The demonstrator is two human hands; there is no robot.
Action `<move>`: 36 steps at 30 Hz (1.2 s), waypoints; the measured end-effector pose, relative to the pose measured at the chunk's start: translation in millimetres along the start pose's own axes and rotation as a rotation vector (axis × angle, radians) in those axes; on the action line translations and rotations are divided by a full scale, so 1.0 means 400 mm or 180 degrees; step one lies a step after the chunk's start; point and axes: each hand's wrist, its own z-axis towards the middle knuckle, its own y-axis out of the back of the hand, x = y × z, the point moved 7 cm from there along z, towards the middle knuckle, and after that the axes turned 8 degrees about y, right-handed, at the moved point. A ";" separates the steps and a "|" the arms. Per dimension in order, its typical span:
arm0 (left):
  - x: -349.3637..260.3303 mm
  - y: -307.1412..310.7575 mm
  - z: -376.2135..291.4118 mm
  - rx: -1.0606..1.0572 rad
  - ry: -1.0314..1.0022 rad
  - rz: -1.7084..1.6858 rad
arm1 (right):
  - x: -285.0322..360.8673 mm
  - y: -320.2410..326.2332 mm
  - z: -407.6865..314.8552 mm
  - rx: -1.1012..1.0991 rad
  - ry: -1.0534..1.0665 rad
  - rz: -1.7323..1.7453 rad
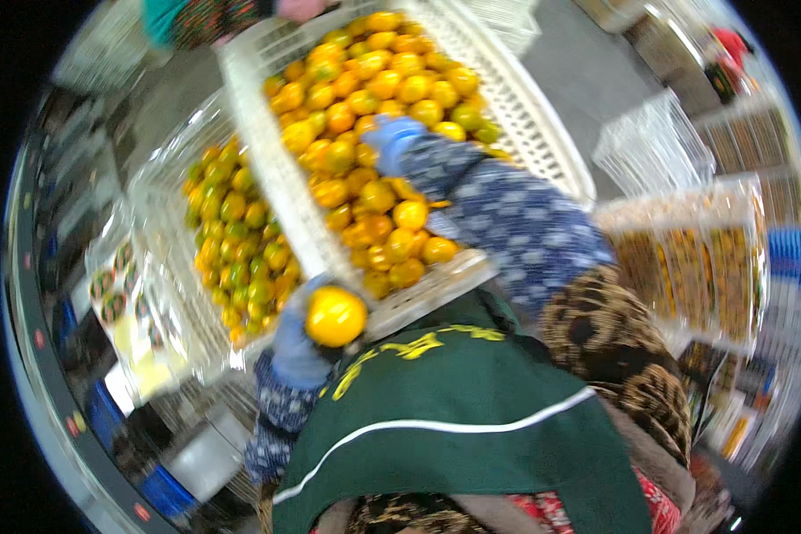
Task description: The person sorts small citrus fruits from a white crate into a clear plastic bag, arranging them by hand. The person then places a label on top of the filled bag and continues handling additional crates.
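A white plastic crate holds many orange and yellow-green citrus fruits. My right hand, in a light blue glove, reaches into the crate and touches the fruits; whether its fingers grip one is blurred. Near the crate's front left corner, my left hand, also in a blue glove, holds one bright orange citrus fruit. Left of the crate stands a clear-lined container with smaller green and orange fruits in it. Both my forearms wear blue patterned sleeve covers.
Another person's sleeve and pink-gloved hand are at the crate's far end. A film-covered box with stickers lies at left. White stacked baskets and a plastic-lined crate of packed fruit stand at right.
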 end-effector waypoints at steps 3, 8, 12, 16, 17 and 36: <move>-0.019 0.007 -0.022 0.0037 -0.0434 -0.0068 | -0.011 -0.055 0.067 -0.0064 -0.0273 0.0123; -0.040 -0.047 -0.019 0.0835 -0.0445 -0.0158 | 0.051 0.145 -0.065 -0.0623 -0.0093 0.2285; -0.049 -0.015 -0.017 0.0247 -0.0511 -0.0220 | 0.281 0.340 -0.272 -0.0882 0.1888 0.2296; -0.032 -0.058 -0.070 0.0653 -0.0361 -0.0155 | 0.252 0.302 -0.272 -0.0284 0.2351 0.3378; -0.034 -0.084 -0.082 0.0794 -0.0349 -0.0202 | 0.187 0.316 -0.209 -0.0762 0.1850 0.3515; -0.182 0.072 -0.124 0.1064 -0.0762 -0.1838 | 0.158 0.242 -0.099 0.0029 0.0181 0.4047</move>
